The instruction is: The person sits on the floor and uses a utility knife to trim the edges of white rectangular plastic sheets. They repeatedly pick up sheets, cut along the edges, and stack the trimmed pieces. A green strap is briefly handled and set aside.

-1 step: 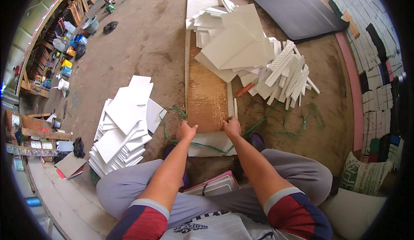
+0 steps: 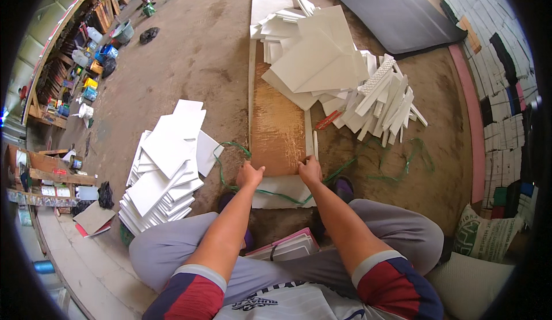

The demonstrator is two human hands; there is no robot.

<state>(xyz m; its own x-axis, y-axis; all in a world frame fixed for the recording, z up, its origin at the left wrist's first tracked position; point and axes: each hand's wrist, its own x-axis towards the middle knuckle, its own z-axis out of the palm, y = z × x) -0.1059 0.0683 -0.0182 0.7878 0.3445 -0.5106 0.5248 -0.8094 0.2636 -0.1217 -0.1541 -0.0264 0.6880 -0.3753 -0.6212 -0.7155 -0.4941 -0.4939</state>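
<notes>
My left hand is closed at the near left corner of a long brown board, its thumb on the surface. My right hand closes on the near right corner in the same way. The fingers under the edges are partly hidden. Below the board's near edge lies a white sheet, between my feet. A thin green plastic strap runs loosely across this sheet, past both hands, and curls on the floor at either side.
White flat pieces lie in a fanned stack at left. A larger heap of white sheets and strips covers the board's far end. A red tool lies beside it. A dark mat and printed sack stand at right.
</notes>
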